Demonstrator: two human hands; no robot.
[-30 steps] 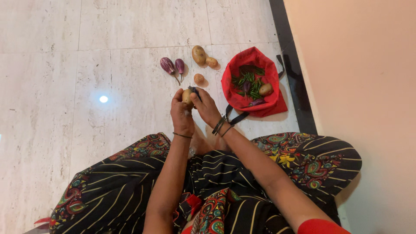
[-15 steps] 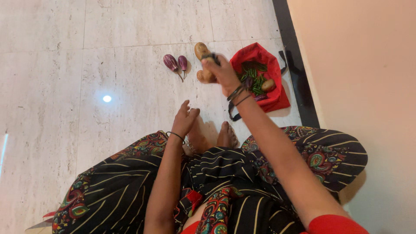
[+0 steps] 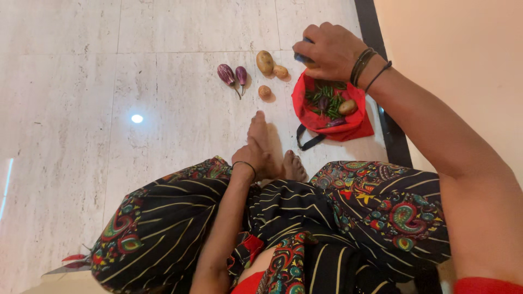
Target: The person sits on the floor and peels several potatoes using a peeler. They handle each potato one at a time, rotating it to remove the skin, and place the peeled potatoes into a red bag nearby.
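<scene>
My right hand (image 3: 329,51) is raised above the far rim of a red cloth bag (image 3: 360,127), fingers curled shut around a small dark object whose tip shows at the left of the fist; I cannot tell what it is. My left hand (image 3: 255,159) rests flat on my bare foot and holds nothing. The bag lies open on the floor and holds green chillies (image 3: 328,93), a potato (image 3: 347,106) and small purple eggplants. Left of the bag, three potatoes (image 3: 265,61) and two purple eggplants (image 3: 226,73) lie on the floor.
I sit on a pale marble tile floor (image 3: 109,109) with a black patterned skirt (image 3: 163,223) spread over my knees. A dark skirting strip (image 3: 395,141) and a peach wall (image 3: 463,54) close off the right side just beyond the bag.
My right hand moved from the potatoes on the floor to the right and up, over the bag. The left hand dropped from mid-air onto my foot. The view shifted slightly.
</scene>
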